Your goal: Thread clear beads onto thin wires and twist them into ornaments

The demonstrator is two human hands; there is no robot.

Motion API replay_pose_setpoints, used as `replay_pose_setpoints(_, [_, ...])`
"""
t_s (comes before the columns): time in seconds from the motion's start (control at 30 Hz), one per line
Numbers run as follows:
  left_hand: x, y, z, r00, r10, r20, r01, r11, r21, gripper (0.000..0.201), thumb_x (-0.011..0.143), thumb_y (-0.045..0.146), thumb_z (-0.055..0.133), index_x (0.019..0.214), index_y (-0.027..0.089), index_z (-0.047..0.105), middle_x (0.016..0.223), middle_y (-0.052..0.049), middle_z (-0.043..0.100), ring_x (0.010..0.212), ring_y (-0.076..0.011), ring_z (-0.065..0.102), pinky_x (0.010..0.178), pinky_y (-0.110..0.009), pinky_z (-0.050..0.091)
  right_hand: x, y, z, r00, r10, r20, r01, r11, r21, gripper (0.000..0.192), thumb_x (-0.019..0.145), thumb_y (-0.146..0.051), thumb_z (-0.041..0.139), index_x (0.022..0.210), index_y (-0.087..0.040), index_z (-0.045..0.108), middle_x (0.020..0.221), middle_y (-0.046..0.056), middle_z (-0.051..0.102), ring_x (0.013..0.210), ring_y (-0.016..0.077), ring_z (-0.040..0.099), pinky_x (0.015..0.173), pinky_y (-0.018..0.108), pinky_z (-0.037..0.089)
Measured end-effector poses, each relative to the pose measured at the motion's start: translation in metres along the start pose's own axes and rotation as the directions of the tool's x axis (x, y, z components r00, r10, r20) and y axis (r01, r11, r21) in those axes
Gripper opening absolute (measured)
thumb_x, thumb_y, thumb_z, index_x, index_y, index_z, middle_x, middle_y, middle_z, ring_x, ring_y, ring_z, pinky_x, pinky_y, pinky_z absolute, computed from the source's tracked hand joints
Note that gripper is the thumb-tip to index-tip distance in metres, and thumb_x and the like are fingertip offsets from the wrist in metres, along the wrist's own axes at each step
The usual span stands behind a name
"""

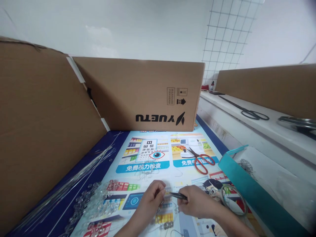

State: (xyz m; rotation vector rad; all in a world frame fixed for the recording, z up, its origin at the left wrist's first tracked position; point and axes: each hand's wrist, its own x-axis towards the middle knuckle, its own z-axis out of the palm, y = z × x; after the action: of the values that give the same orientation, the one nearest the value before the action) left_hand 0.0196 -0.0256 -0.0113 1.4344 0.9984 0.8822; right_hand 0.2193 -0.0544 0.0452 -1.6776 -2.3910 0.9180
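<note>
My left hand is closed in a pinch over the printed sheet, thumb against forefinger. What it pinches is too small to make out. My right hand is wrapped around dark pliers, whose narrow tip points left and ends just short of the left fingertips. Thin wire and a few clear beads lie below and between the hands. Left of my left hand spreads a heap of clear beads. Scissors with red handles rest partly open beyond my right hand.
A bundle of thin wires lies along the left side. Cardboard panels stand at the left and back. At the right are a wire coil, a teal-edged box and a ledge with black scissors.
</note>
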Motion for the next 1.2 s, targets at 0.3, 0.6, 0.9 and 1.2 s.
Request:
replay_pose_setpoints(0.3, [0.001, 0.001, 0.001, 0.999, -0.028, -0.045, 0.026, 0.998, -0.051, 0.019, 0.083, 0.036, 0.050, 0.075, 0.020, 0.047, 0.065, 0.004, 0.050, 0.049, -0.0096, 0.044, 0.047, -0.021, 0.038, -0.002, -0.006, 0.000, 0.999, 0.031, -0.016, -0.033, 0.995, -0.097, 0.011, 0.070, -0.027, 0.049, 0.073, -0.020, 0.058, 0.069, -0.001, 0.061, 0.059, 0.0122, 0.053, 0.048, 0.021, 0.024])
replay_pose_setpoints(0.6, [0.003, -0.004, 0.001, 0.997, -0.043, -0.060, 0.039, 0.997, -0.072, 0.022, 0.083, 0.038, 0.050, 0.073, 0.020, 0.045, 0.067, 0.004, 0.049, 0.049, -0.0097, 0.045, 0.047, -0.021, 0.038, 0.002, -0.005, 0.016, 0.981, -0.023, -0.193, -0.020, 0.976, -0.218, 0.013, 0.064, -0.030, 0.056, 0.074, -0.022, 0.058, 0.077, 0.000, 0.064, 0.071, 0.0173, 0.056, 0.056, 0.024, 0.026])
replay_pose_setpoints(0.9, [0.003, -0.002, -0.001, 0.998, -0.062, -0.032, 0.060, 0.996, -0.068, 0.020, 0.083, 0.036, 0.050, 0.074, 0.020, 0.045, 0.058, 0.006, 0.044, 0.048, -0.0094, 0.041, 0.046, -0.020, 0.034, 0.008, -0.005, 0.018, 0.974, -0.037, -0.225, 0.010, 0.993, -0.121, 0.007, 0.062, -0.025, 0.054, 0.061, -0.019, 0.050, 0.064, -0.002, 0.057, 0.059, 0.0115, 0.046, 0.051, 0.022, 0.021])
replay_pose_setpoints(1.2, [0.005, -0.001, -0.001, 0.998, -0.067, -0.011, 0.065, 0.993, -0.102, 0.023, 0.083, 0.038, 0.049, 0.072, 0.019, 0.043, 0.054, 0.006, 0.049, 0.045, -0.0093, 0.041, 0.047, -0.022, 0.034, 0.011, -0.005, 0.021, 0.959, 0.050, -0.280, -0.030, 0.997, 0.075, 0.011, 0.068, -0.024, 0.050, 0.061, -0.018, 0.044, 0.059, -0.004, 0.049, 0.055, 0.0087, 0.041, 0.049, 0.021, 0.019])
